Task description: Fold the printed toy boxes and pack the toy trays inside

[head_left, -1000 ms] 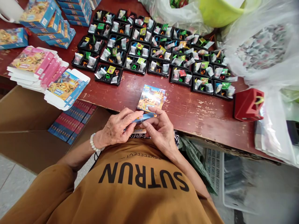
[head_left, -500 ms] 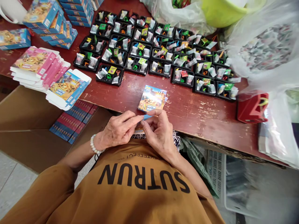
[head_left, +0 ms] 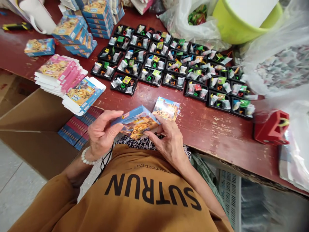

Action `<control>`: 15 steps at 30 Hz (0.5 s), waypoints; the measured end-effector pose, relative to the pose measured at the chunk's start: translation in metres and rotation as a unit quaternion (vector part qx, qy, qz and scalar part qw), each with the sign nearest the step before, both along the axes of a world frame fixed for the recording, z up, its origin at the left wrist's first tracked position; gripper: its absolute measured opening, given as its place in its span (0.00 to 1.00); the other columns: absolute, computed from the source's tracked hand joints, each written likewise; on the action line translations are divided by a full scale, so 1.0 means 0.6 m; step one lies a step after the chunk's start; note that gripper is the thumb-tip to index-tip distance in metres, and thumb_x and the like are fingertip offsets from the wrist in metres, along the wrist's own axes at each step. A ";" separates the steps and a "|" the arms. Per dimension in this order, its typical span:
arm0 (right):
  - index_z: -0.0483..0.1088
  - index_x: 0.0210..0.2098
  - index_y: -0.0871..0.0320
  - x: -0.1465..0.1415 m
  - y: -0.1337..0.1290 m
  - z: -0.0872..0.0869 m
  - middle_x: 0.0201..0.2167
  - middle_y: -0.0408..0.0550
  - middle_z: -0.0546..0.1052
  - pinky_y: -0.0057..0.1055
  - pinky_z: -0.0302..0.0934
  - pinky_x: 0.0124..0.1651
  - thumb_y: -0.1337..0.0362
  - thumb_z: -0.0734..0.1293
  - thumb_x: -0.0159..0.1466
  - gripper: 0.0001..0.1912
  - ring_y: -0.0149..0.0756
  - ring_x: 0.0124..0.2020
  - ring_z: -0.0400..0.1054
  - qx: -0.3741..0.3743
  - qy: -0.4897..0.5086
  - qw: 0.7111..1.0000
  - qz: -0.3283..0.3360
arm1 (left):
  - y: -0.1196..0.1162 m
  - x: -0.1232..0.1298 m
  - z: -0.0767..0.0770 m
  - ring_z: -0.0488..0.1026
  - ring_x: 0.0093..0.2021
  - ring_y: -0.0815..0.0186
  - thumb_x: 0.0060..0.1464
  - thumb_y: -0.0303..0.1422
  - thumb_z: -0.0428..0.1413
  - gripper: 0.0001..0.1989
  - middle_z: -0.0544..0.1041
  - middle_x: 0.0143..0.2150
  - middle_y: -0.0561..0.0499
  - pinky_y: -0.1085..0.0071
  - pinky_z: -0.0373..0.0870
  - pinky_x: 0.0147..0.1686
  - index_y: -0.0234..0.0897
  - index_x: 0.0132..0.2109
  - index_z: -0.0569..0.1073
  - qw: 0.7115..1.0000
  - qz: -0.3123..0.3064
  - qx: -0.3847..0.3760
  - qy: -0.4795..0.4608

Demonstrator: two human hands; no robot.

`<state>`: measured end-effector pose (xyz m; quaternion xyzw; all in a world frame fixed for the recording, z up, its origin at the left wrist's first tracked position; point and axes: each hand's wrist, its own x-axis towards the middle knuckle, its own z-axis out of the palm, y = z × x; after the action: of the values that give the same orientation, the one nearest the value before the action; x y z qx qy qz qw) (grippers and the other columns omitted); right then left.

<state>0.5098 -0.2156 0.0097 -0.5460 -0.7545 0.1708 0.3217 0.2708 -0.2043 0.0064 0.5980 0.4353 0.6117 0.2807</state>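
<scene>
My left hand (head_left: 102, 133), with a bead bracelet on its wrist, grips one end of a blue and orange printed cardboard box (head_left: 137, 127). My right hand (head_left: 169, 141) holds the box's lower edge with its fingertips. The box is tilted and shows a cartoon picture on its face. Just beyond my right fingers, a small stack of printed cards (head_left: 166, 109) lies on the red wooden table (head_left: 205, 138), apart from the box.
Several black compartment trays (head_left: 124, 84) hold small bagged items and colored pieces. Stacks of flat boxes (head_left: 59, 71) and blue boxes (head_left: 98, 17) stand to the left and back. A cardboard carton (head_left: 36, 135) sits below the table's left edge, and plastic bags (head_left: 282, 67) lie at the right.
The box, earlier a narrow strip pinched between my fingers, now shows its wide printed face and sits further left in my hands. The whole view has turned, shifting the table's contents to the right.
</scene>
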 end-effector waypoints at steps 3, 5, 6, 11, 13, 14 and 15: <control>0.75 0.59 0.54 -0.006 0.025 0.014 0.36 0.50 0.77 0.45 0.69 0.46 0.55 0.73 0.70 0.20 0.47 0.41 0.72 0.036 -0.029 0.998 0.032 | -0.003 -0.016 -0.015 0.82 0.44 0.67 0.55 0.34 0.70 0.16 0.84 0.45 0.52 0.72 0.81 0.50 0.44 0.51 0.82 0.983 0.014 -0.062 -0.172; 0.77 0.54 0.54 -0.012 0.044 0.024 0.42 0.53 0.76 0.42 0.69 0.43 0.54 0.75 0.68 0.18 0.46 0.42 0.71 0.045 -0.027 0.997 0.063 | -0.004 -0.032 -0.019 0.82 0.43 0.69 0.54 0.32 0.71 0.17 0.84 0.44 0.52 0.74 0.81 0.49 0.43 0.51 0.83 0.967 0.014 -0.083 -0.242; 0.76 0.53 0.54 -0.015 0.053 0.028 0.43 0.53 0.76 0.41 0.69 0.42 0.54 0.74 0.69 0.17 0.45 0.43 0.71 0.047 -0.012 0.994 0.097 | -0.002 -0.043 -0.019 0.82 0.43 0.68 0.53 0.32 0.72 0.17 0.84 0.44 0.52 0.74 0.82 0.48 0.43 0.51 0.82 0.959 0.007 -0.095 -0.267; 0.72 0.51 0.62 -0.046 0.092 0.055 0.39 0.51 0.78 0.34 0.66 0.38 0.70 0.61 0.77 0.09 0.37 0.37 0.70 0.110 -0.057 0.960 0.251 | 0.027 -0.140 -0.020 0.83 0.50 0.50 0.60 0.51 0.63 0.25 0.84 0.48 0.39 0.52 0.83 0.52 0.37 0.55 0.81 0.931 -0.172 -0.224 -0.231; 0.74 0.48 0.62 -0.069 0.101 0.061 0.37 0.50 0.78 0.36 0.62 0.37 0.72 0.58 0.77 0.12 0.38 0.36 0.68 0.192 -0.148 0.928 0.285 | 0.041 -0.169 -0.022 0.77 0.62 0.42 0.60 0.59 0.59 0.36 0.80 0.60 0.34 0.46 0.76 0.62 0.35 0.62 0.78 0.928 -0.236 -0.269 -0.104; 0.75 0.45 0.61 -0.082 0.105 0.062 0.36 0.49 0.78 0.36 0.60 0.36 0.71 0.59 0.77 0.12 0.39 0.36 0.67 0.234 -0.176 0.906 0.307 | 0.046 -0.174 -0.024 0.72 0.67 0.40 0.56 0.59 0.62 0.40 0.75 0.66 0.34 0.46 0.72 0.66 0.37 0.66 0.75 0.924 -0.259 -0.281 -0.030; 0.75 0.43 0.60 -0.096 0.108 0.060 0.35 0.48 0.78 0.37 0.58 0.35 0.70 0.60 0.77 0.12 0.38 0.35 0.66 0.271 -0.186 0.885 0.331 | 0.049 -0.172 -0.025 0.70 0.69 0.40 0.52 0.57 0.67 0.45 0.72 0.70 0.37 0.46 0.70 0.68 0.40 0.70 0.71 0.917 -0.275 -0.288 0.036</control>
<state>0.4523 -0.1508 0.0460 -0.1777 -0.9543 -0.0481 0.2353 0.1675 -0.1746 -0.0086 0.6090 0.4211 0.3363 0.5819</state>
